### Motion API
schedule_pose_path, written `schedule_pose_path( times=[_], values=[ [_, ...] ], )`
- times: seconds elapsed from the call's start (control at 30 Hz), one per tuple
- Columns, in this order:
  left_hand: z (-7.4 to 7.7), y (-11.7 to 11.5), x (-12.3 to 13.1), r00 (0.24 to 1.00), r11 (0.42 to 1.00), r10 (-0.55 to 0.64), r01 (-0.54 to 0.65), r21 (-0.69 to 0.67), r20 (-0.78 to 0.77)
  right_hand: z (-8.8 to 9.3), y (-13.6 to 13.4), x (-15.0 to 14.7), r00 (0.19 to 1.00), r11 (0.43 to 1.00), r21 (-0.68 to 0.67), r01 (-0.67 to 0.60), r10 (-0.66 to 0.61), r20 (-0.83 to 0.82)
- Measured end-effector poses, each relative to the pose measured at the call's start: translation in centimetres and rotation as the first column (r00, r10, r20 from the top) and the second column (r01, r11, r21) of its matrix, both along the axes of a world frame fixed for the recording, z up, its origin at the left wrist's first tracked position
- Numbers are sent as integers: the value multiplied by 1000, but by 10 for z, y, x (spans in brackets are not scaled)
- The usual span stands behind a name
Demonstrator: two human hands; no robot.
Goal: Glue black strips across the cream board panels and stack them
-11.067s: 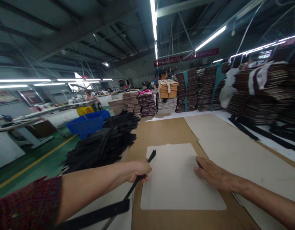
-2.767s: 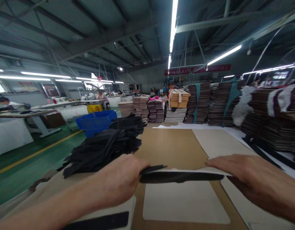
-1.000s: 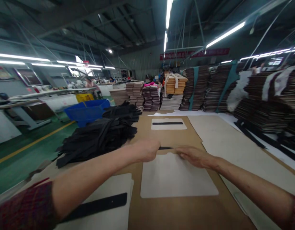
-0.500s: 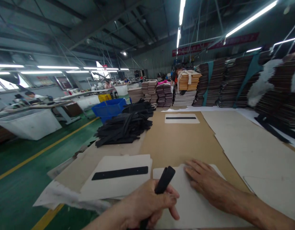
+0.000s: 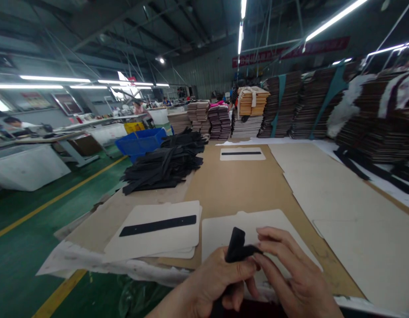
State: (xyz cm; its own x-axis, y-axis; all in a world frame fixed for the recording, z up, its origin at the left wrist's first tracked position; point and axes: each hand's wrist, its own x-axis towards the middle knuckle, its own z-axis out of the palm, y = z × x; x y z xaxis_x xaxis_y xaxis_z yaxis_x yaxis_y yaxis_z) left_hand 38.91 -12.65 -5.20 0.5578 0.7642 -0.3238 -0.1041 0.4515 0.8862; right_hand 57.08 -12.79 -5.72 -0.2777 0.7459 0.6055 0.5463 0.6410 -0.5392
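Note:
My left hand (image 5: 220, 276) is closed around several folded black strips (image 5: 236, 240), whose upper ends stick out above the thumb. One strip end bends away to the right, and my right hand (image 5: 292, 269) pinches it between thumb and fingers. Behind both hands lies a cream board (image 5: 246, 221) with rounded corners, partly hidden by them. To the left, a small stack of cream boards (image 5: 182, 247) carries a black strip (image 5: 158, 225) laid across its top.
A heap of black strips (image 5: 164, 163) lies at the table's left, beside a blue bin (image 5: 141, 141). Farther back is another board (image 5: 242, 157) with a strip. Large sheets (image 5: 353, 207) cover the right side. Tall stacks (image 5: 293, 106) stand behind; people sit at tables far left.
My right hand has lifted off the cream board and come to my left hand, taking a strip's end. That end now bends rightward. The view has shifted slightly.

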Motion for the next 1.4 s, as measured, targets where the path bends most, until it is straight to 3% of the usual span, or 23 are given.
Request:
schedule_pose_path(
  times=[0.1,0.17,0.23,0.33,0.43,0.53,0.67,0.77,1.0,1.4],
  values=[
    [-4,-2,-1,997,999,-27,25,-22,-73,3,-9,5,993,985,-121,-120,118,-27],
    [-4,-6,-8,979,997,-79,75,-29,-186,1,-11,13,990,965,-230,-128,113,-79],
    [-4,-11,-20,939,994,-109,102,-38,-325,-7,-10,27,985,951,-309,-9,-45,-168],
    [-4,-21,-40,878,998,-47,56,4,-477,-25,-5,56,915,899,-398,182,-302,-266],
    [-5,-28,-55,803,996,66,-19,85,-592,-38,-1,79,901,869,-390,305,-396,-179],
    [-6,-27,-58,704,983,181,-99,157,-686,-37,5,86,910,873,-322,366,-408,-71],
    [-9,-16,-54,545,901,425,-180,394,-723,-32,21,77,922,884,-286,369,-387,-4],
    [-17,-9,-54,437,830,545,-164,533,-716,-40,34,72,922,884,-267,383,-383,53],
    [-34,-7,-53,367,799,573,-53,598,-733,-61,49,70,907,865,-279,418,-412,82],
    [-40,-3,-54,321,783,587,10,622,-743,-66,52,69,897,858,-264,441,-425,121]
  ],
)
